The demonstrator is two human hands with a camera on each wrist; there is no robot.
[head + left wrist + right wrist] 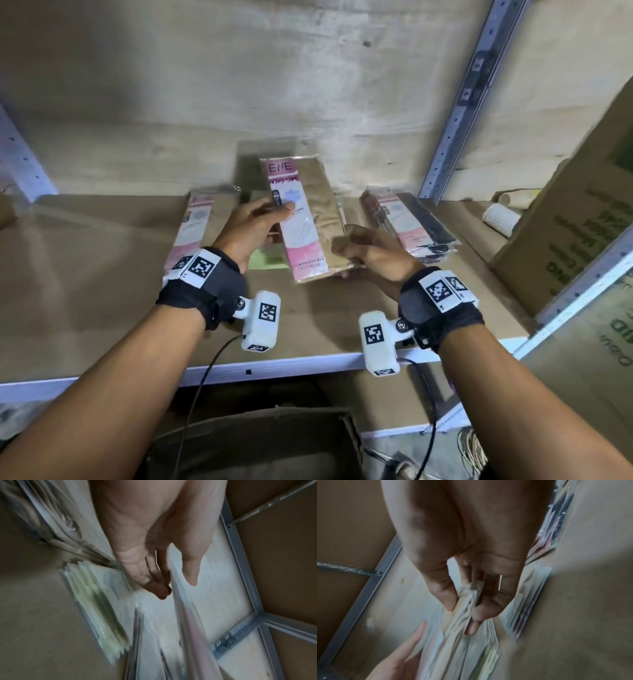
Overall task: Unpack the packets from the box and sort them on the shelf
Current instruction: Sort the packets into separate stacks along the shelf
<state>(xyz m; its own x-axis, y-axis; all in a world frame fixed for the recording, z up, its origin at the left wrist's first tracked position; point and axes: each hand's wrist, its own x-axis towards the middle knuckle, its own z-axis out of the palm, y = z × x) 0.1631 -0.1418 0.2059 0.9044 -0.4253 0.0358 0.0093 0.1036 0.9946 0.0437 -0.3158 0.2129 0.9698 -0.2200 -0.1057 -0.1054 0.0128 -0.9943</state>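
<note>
A clear packet (308, 219) with a pink-and-white label and tan cloth inside is held tilted above the shelf board (102, 274). My left hand (274, 216) pinches its left side, thumb on the label and fingers behind. In the left wrist view the left hand (176, 586) straddles the packet's edge (188, 628). My right hand (346, 250) grips the packet's lower right edge. In the right wrist view the right hand (464, 609) pinches the packet (453, 635) between thumb and fingers. An open cardboard box (257, 442) sits below the shelf.
On the shelf lie a pink-labelled pile (195, 226) at the left, a green packet (270, 262) under the held one and a pile of black packets (418, 222) at the right. Paper cups (500, 219) and a big carton (582, 212) stand far right. A metal upright (469, 102) rises behind.
</note>
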